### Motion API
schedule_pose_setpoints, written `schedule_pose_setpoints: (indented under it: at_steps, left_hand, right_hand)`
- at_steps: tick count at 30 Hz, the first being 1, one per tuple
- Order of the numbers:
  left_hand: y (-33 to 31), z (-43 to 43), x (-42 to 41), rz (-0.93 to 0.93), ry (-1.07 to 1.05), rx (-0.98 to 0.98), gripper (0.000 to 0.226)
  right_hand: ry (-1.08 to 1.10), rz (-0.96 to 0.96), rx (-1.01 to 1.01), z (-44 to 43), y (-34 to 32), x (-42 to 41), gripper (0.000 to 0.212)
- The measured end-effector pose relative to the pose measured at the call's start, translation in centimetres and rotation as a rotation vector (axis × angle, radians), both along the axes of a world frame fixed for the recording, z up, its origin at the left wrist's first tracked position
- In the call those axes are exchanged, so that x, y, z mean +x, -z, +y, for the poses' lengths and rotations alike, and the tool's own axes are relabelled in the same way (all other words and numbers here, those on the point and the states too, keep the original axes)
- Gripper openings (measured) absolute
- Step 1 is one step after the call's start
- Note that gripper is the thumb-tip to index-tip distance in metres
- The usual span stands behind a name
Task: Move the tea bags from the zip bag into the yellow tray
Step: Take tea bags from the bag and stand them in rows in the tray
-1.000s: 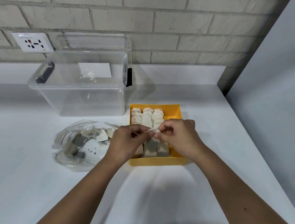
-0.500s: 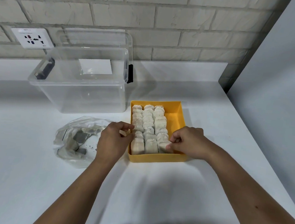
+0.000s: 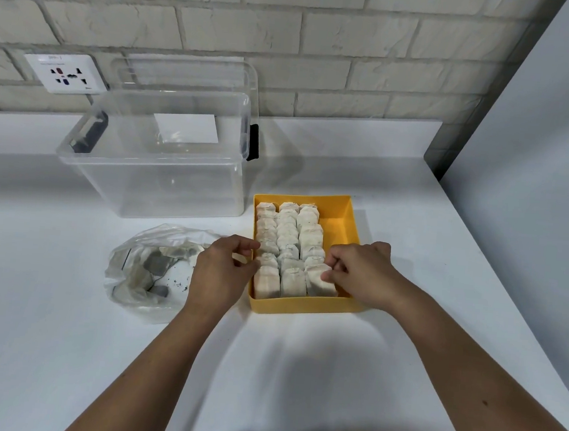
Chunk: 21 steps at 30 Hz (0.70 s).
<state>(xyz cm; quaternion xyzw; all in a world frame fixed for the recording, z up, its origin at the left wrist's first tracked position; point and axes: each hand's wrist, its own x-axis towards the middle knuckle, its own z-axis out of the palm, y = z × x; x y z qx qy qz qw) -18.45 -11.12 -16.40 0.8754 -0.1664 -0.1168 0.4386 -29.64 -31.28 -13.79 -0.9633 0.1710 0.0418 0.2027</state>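
The yellow tray [image 3: 350,221] stands on the white counter, holding three columns of tea bags [image 3: 288,239]; its right strip is bare. My right hand [image 3: 364,274] reaches over the tray's front right corner, fingertips pinched on the nearest tea bag [image 3: 318,282] of the right column. My left hand [image 3: 218,273] rests against the tray's left wall, fingers loosely curled, index and thumb at the left column, holding nothing. Left of the tray, partly behind my left hand, the crumpled clear zip bag [image 3: 144,265] lies with a few tea bags inside.
A large clear plastic box [image 3: 163,173] with black latches stands behind the zip bag and tray, its lid leaning on the brick wall. A wall socket [image 3: 67,72] is at back left. A grey panel [image 3: 538,168] bounds the counter on the right.
Both hands held a tea bag above the tray a second ago. They came down and apart: the right set it into the front of the right column, the left moved to the tray's left wall.
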Motion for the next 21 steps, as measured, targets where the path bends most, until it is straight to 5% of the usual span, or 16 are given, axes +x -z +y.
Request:
schedule_pose_setpoints:
  at_steps: [4,11,21]
  left_hand:
    - [-0.2,0.1,0.0,0.001,-0.007,0.001,0.028]
    - [-0.2,0.2,0.1,0.058,-0.004,-0.039,0.033]
    - [-2.3,3.8,1.5,-0.029,-0.001,-0.12,0.017]
  right_hand:
    - [-0.053,0.066,0.071,0.4,-0.3,0.5,0.018]
    - [-0.036,0.037,-0.341,0.7,1.4,0.5,0.018]
    - [0.003,-0.102,-0.257,1.7,0.5,0.2,0.026]
